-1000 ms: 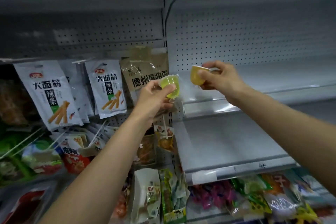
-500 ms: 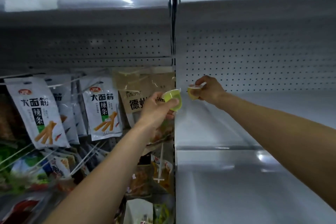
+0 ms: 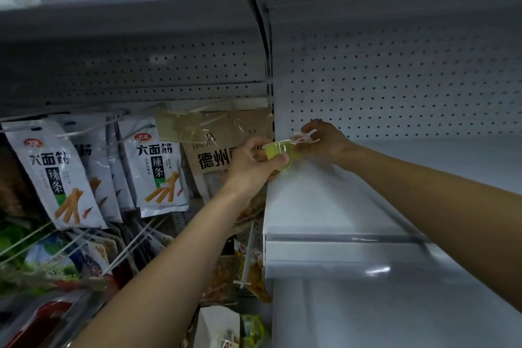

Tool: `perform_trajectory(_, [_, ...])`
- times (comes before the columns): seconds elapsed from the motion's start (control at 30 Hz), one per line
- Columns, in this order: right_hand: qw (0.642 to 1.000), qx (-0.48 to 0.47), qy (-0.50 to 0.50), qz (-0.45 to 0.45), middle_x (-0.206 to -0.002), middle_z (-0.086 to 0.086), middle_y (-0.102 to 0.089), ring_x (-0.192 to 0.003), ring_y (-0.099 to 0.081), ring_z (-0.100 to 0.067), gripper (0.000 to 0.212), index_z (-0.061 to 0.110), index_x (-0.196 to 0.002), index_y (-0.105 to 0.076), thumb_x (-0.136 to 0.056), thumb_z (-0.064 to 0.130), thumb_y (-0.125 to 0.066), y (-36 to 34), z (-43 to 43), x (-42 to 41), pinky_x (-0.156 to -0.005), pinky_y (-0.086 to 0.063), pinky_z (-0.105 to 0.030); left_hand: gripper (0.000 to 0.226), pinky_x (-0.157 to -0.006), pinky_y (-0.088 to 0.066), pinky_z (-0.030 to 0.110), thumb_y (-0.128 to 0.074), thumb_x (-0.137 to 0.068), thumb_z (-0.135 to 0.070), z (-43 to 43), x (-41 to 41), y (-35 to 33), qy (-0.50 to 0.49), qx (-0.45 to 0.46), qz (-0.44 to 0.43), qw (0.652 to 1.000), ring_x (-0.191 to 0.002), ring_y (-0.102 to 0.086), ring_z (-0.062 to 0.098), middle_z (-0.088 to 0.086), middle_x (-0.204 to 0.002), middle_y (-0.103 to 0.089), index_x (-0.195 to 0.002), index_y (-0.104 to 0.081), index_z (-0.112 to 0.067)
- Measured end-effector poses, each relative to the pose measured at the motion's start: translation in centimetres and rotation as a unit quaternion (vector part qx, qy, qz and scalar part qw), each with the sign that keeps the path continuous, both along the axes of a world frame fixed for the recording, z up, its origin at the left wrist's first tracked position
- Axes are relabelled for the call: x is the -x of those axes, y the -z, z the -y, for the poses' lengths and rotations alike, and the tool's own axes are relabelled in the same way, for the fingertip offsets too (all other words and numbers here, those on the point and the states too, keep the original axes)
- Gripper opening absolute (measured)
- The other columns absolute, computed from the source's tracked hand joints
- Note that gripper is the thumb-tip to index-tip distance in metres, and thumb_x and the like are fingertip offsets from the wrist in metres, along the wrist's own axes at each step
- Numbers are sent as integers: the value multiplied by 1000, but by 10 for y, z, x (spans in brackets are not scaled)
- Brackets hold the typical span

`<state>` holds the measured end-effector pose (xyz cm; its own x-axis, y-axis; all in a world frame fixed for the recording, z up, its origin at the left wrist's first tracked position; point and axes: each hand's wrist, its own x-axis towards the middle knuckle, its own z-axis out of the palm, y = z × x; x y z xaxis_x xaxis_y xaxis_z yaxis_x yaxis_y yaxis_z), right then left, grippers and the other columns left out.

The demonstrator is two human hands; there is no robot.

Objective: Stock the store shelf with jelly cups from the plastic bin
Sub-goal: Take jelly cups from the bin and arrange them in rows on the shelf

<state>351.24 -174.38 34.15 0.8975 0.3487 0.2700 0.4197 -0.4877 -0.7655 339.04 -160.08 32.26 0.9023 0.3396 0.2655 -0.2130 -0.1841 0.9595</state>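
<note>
Since the earlier frame the two cups, then apart, have come together and are now overlapping at the far left corner of the white shelf (image 3: 324,206), close to the pegboard back panel (image 3: 395,79).

The left hand (image 3: 251,164) is grasping the green jelly cup (image 3: 276,154), with thumb and fingers curled round its side. This cup is standing nearly upright. Its wide sealed rim is facing up, its narrower base is pointing down, and its long axis is leaning only slightly.

The right hand (image 3: 327,144) is pinching the yellow jelly cup (image 3: 303,139) by its top from the far side. The clear lid film is lying roughly level and facing up. Most of the cup's body is sitting behind the green one, so I cannot tell whether either base is touching the shelf.

To the left, snack packets (image 3: 158,167) and a brown packet (image 3: 214,155) are hanging from hooks.
</note>
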Motion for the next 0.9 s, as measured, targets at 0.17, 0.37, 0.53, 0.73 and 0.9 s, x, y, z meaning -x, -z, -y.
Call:
perform_trajectory(0.17, [999, -24, 21, 18, -122, -8, -55, -105, -55, -19, 45, 15, -129, -55, -87, 23, -70, -7, 24, 5, -87, -43, -26, 42, -66, -57, 19, -78, -79, -3, 10, -8, 4, 16, -64, -1, 998, -85, -62, 10, -4, -103, -60, -110, -56, -19])
perform_trajectory(0.37, [999, -43, 10, 29, -106, -1, -57, -98, -55, -17, 31, 11, -119, -62, -89, 18, -67, -7, 42, 23, -96, -48, -31, 45, -84, -55, 34, -82, -74, -5, 13, -16, 10, 0, -147, -10, 989, -94, -65, 17, -12, -100, -60, -102, -53, -25])
perform_trajectory(0.53, [999, -37, -7, 25, -102, 2, -57, -95, -54, -15, 26, 12, -116, -63, -91, 17, -65, -3, 49, 34, -92, -47, -27, 45, -84, -52, 24, -82, -75, -7, 15, -16, 11, -9, -178, -11, 984, -95, -64, 11, -8, -107, -63, -103, -53, -26])
perform_trajectory(0.73, [996, 46, -15, 71, -109, -1, -57, -95, -54, -16, 27, 12, -119, -62, -92, 17, -62, 3, 64, 42, -85, -39, -22, 45, -74, -48, 14, -79, -78, -9, 22, -11, 10, -20, -217, -13, 976, -98, -63, 12, -2, -115, -64, -112, -53, -23])
perform_trajectory(0.9, [967, 177, -9, 182, -121, 0, -60, -101, -59, -20, 29, 23, -121, -58, -92, 28, -58, 7, 81, 60, -90, -48, -34, 55, -73, -51, 16, -78, -80, -12, 27, 3, 3, -16, -257, -28, 966, -99, -62, 12, -1, -122, -61, -126, -50, -20])
